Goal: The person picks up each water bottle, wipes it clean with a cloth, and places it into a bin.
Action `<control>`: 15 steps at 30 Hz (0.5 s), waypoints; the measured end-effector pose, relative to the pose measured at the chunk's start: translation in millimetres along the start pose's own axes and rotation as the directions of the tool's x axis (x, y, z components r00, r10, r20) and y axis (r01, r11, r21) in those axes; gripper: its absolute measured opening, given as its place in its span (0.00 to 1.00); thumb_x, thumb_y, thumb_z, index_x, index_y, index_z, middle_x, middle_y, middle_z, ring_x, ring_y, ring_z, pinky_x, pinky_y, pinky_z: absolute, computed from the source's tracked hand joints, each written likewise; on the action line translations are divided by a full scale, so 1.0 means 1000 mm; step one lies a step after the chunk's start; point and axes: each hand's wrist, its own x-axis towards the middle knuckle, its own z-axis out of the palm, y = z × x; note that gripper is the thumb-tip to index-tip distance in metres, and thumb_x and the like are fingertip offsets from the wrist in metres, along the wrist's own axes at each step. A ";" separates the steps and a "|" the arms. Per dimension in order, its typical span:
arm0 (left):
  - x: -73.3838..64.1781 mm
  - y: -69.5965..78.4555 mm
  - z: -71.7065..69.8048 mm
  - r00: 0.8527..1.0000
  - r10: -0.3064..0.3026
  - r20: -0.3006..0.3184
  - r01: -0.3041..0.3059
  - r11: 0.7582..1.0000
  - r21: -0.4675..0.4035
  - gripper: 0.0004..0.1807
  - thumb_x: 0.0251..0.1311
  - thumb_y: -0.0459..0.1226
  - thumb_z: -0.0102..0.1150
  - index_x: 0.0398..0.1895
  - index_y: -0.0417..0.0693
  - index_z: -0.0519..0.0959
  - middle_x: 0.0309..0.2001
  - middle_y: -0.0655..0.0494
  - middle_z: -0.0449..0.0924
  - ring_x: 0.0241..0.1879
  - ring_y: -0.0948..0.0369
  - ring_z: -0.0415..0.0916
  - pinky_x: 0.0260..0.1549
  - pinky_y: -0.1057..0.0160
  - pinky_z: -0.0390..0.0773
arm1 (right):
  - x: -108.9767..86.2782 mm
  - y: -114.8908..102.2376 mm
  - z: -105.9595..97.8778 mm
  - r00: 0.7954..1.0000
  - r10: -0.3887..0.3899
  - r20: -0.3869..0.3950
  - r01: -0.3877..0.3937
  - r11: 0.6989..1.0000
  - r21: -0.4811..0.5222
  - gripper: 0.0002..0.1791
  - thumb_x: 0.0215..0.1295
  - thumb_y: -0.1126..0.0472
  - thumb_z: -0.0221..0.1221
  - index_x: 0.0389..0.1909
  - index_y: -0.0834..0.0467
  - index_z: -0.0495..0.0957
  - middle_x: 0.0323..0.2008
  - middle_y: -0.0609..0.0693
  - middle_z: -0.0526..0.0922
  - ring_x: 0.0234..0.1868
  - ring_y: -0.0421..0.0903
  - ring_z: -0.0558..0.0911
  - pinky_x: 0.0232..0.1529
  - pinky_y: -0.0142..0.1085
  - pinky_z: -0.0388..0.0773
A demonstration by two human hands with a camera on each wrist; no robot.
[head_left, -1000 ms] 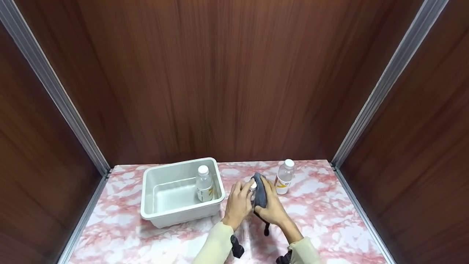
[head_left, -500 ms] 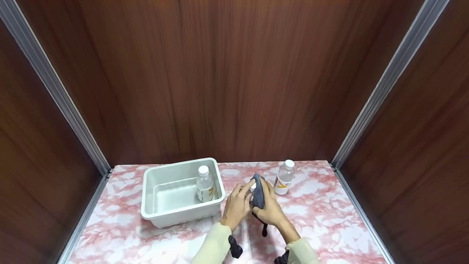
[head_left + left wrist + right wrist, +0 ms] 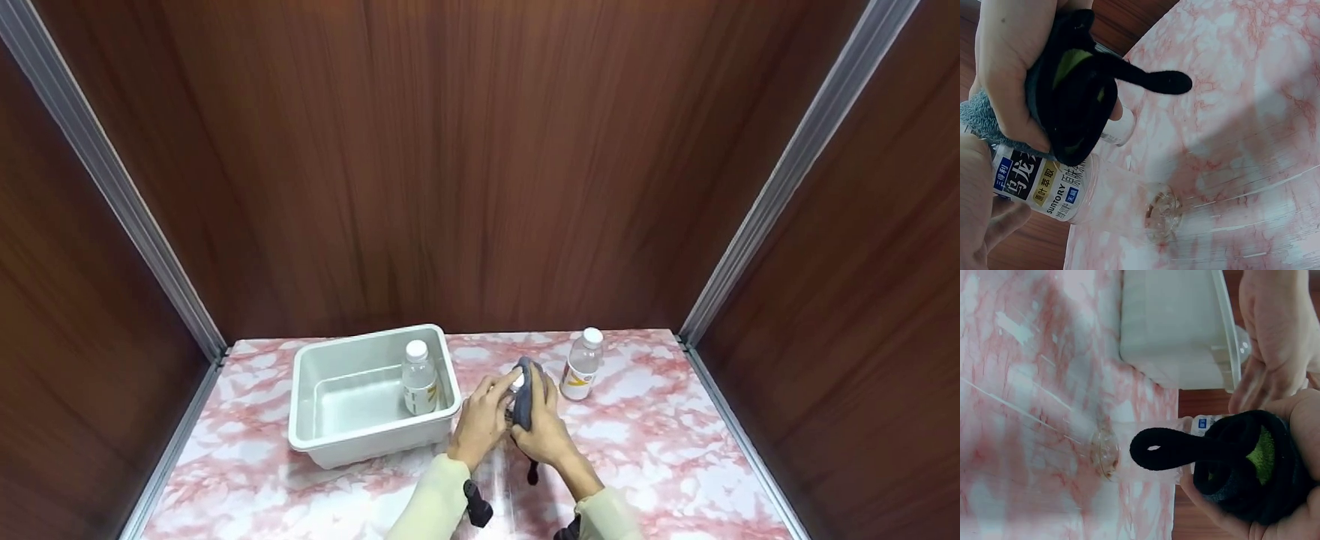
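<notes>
Near the middle of the table, my left hand [image 3: 480,424] grips a clear plastic bottle around its upper part, just under the white cap [image 3: 517,379]. In the left wrist view the bottle's SUNTORY label [image 3: 1044,188] shows, with its clear base on the tabletop. My right hand [image 3: 547,436] holds a bunched grey-blue cloth [image 3: 523,399] against the bottle's right side. The cloth has black edging, green patches and a black hanging loop [image 3: 1165,449] that dangles beside the bottle. Fingers and cloth hide much of the bottle in the head view.
Left of the hands stands a pale grey plastic bin [image 3: 322,382] with one capped bottle [image 3: 418,382] upright inside. Another capped bottle [image 3: 582,367] stands on the pink-and-white marbled table [image 3: 660,450], right of the hands. Brown wood-look panels [image 3: 480,165] enclose the back and sides.
My right hand and the cloth have shifted slightly left around the bottle, and the black loop has swung left. My left hand has kept its grip, moving only a little.
</notes>
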 end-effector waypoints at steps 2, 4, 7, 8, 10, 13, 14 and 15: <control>-0.001 0.000 0.000 1.000 -0.002 -0.007 0.002 1.000 0.004 0.28 0.65 0.28 0.59 0.68 0.55 0.76 0.45 0.54 0.82 0.37 0.58 0.84 0.40 0.60 0.85 | 0.000 -0.001 0.003 1.000 0.005 0.002 -0.005 1.000 -0.007 0.60 0.43 0.73 0.63 0.79 0.61 0.42 0.72 0.80 0.47 0.39 0.64 0.83 0.31 0.47 0.84; -0.001 0.000 -0.001 1.000 -0.010 -0.008 0.010 1.000 0.013 0.27 0.65 0.28 0.59 0.67 0.55 0.76 0.44 0.54 0.82 0.35 0.58 0.83 0.38 0.60 0.85 | 0.000 0.000 0.005 1.000 0.002 -0.004 -0.002 1.000 -0.012 0.60 0.44 0.74 0.63 0.79 0.61 0.42 0.72 0.80 0.46 0.36 0.61 0.83 0.29 0.45 0.83; -0.002 0.001 -0.001 1.000 -0.021 -0.004 0.021 0.999 0.032 0.27 0.66 0.29 0.59 0.67 0.57 0.76 0.43 0.55 0.82 0.31 0.59 0.82 0.34 0.60 0.84 | -0.001 0.002 0.009 1.000 -0.002 -0.024 0.001 1.000 -0.028 0.59 0.45 0.74 0.63 0.78 0.63 0.42 0.72 0.79 0.47 0.32 0.58 0.82 0.27 0.44 0.82; -0.002 0.001 -0.001 1.000 -0.022 -0.002 0.022 0.999 0.037 0.27 0.66 0.30 0.60 0.67 0.57 0.76 0.43 0.55 0.82 0.31 0.59 0.81 0.34 0.61 0.84 | -0.001 0.003 0.011 0.999 -0.003 -0.034 0.002 0.999 -0.033 0.59 0.45 0.73 0.63 0.78 0.63 0.42 0.72 0.79 0.47 0.31 0.57 0.82 0.26 0.44 0.82; -0.001 0.002 -0.001 1.000 -0.023 0.001 0.023 0.999 0.047 0.27 0.65 0.30 0.60 0.67 0.58 0.77 0.44 0.55 0.82 0.30 0.58 0.82 0.33 0.60 0.84 | -0.001 0.006 0.013 0.999 -0.010 -0.054 0.008 0.999 -0.039 0.59 0.44 0.74 0.64 0.78 0.64 0.42 0.72 0.78 0.47 0.30 0.56 0.81 0.25 0.44 0.82; -0.001 0.002 0.000 1.000 -0.019 0.001 0.019 0.998 0.064 0.27 0.65 0.31 0.61 0.67 0.59 0.76 0.44 0.55 0.82 0.32 0.57 0.84 0.33 0.59 0.85 | -0.002 0.009 0.016 0.997 -0.015 -0.080 0.012 0.999 -0.046 0.59 0.44 0.74 0.64 0.78 0.65 0.42 0.72 0.78 0.48 0.29 0.55 0.80 0.24 0.44 0.82; -0.001 0.002 0.000 1.000 -0.017 -0.002 0.017 0.997 0.070 0.27 0.65 0.31 0.61 0.67 0.59 0.76 0.44 0.55 0.83 0.32 0.57 0.84 0.33 0.59 0.85 | -0.001 0.010 0.017 0.996 -0.018 -0.087 0.014 0.999 -0.048 0.59 0.44 0.74 0.64 0.78 0.65 0.42 0.72 0.78 0.48 0.29 0.55 0.80 0.24 0.43 0.82; -0.001 0.001 0.001 1.000 -0.016 -0.003 0.016 0.997 0.074 0.27 0.65 0.31 0.61 0.67 0.59 0.76 0.44 0.55 0.82 0.32 0.57 0.84 0.33 0.59 0.85 | -0.001 0.010 0.019 0.995 -0.022 -0.095 0.017 0.999 -0.050 0.59 0.44 0.74 0.64 0.78 0.65 0.42 0.72 0.78 0.48 0.29 0.55 0.80 0.24 0.43 0.82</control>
